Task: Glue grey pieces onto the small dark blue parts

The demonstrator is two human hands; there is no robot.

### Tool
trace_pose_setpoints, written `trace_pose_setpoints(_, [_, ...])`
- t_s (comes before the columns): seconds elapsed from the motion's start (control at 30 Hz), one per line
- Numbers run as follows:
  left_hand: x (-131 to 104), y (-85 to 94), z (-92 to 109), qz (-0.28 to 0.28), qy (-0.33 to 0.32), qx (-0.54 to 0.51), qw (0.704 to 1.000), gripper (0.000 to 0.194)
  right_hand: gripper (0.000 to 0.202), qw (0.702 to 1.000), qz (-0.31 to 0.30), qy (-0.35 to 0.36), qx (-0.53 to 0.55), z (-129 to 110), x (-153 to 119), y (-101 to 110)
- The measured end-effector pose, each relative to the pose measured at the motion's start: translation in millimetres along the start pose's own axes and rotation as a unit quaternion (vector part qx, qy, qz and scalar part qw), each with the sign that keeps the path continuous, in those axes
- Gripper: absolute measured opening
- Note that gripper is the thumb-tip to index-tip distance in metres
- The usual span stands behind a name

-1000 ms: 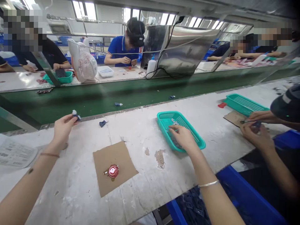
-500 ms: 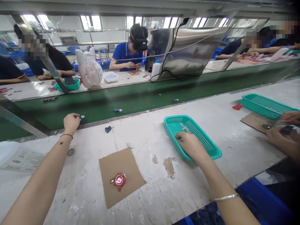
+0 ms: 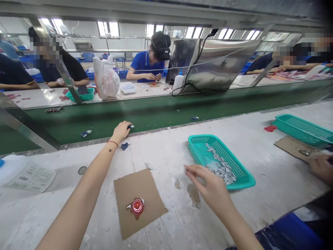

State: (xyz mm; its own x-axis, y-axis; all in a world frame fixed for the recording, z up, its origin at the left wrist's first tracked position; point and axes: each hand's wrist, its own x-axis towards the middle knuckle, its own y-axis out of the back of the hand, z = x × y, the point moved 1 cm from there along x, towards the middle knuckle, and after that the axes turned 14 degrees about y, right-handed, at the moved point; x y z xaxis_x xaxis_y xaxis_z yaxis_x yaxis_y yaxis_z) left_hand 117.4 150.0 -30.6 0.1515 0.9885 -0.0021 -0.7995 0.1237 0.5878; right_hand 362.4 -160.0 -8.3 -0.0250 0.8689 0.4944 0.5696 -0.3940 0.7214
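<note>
My left hand (image 3: 121,132) reaches to the near edge of the green belt, its fingers closed on a small dark blue piece with a whitish tip (image 3: 131,127). A similar dark blue piece (image 3: 125,146) lies on the table just below that hand. My right hand (image 3: 205,180) is over the table, left of a green basket (image 3: 196,147) with many small grey strips (image 3: 223,170) in it. Its thumb and fingertips are pinched; what they hold, if anything, is too small to make out. Between my arms, a shiny red round cap-like dish (image 3: 137,206) sits on a cardboard square (image 3: 130,225).
More blue pieces (image 3: 85,133) lie on the green belt (image 3: 161,121). At left are a white jug (image 3: 28,175) and a bottle cap (image 3: 82,170). A neighbour's hand (image 3: 321,168) works by another green basket (image 3: 304,130). Several people sit across the belt.
My left hand has moved right, from one blue piece on the belt to another; the first stays behind on the belt. My right hand has come out of the green basket toward me and left.
</note>
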Motion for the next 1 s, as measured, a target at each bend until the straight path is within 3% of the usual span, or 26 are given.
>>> trace_pose_setpoints(0.13, [-6,7.9,-1,0.021,0.072,-0.154,0.985,0.014,0.021,0.994,-0.067,-0.019,0.080,-22,-16,-29])
trace_pose_setpoints(0.23, [-30,23.0,-5,0.003,0.121,-0.275,0.954,0.020,0.018,0.987,-0.080,-0.040,0.132,-35,-16,-40])
trace_pose_setpoints(0.37, [-96,47.2,-15,-0.049,0.171,-0.380,0.908,0.018,0.016,0.973,-0.127,0.001,0.193,-68,-3,-51])
trace_pose_setpoints(0.5, [-175,66.3,-24,-0.075,0.227,-0.451,0.860,0.015,0.016,0.940,-0.218,0.071,0.253,-104,12,-66])
trace_pose_setpoints(0.6, [-223,75.2,-30,-0.069,0.239,-0.420,0.873,0.023,0.018,0.928,-0.269,0.111,0.232,-117,18,-75])
trace_pose_setpoints(0.73, [-272,78.6,-41,-0.052,0.258,-0.392,0.882,0.026,0.022,0.933,-0.293,0.129,0.168,-120,21,-79])
trace_pose_setpoints(0.87, [-305,71.0,-49,-0.039,0.284,-0.391,0.875,0.029,0.020,0.933,-0.298,0.130,0.154,-122,22,-80])
trace_pose_setpoints(1.0, [-322,57.2,-49,-0.044,0.271,-0.412,0.869,0.028,0.022,0.937,-0.296,0.125,0.138,-124,21,-82])
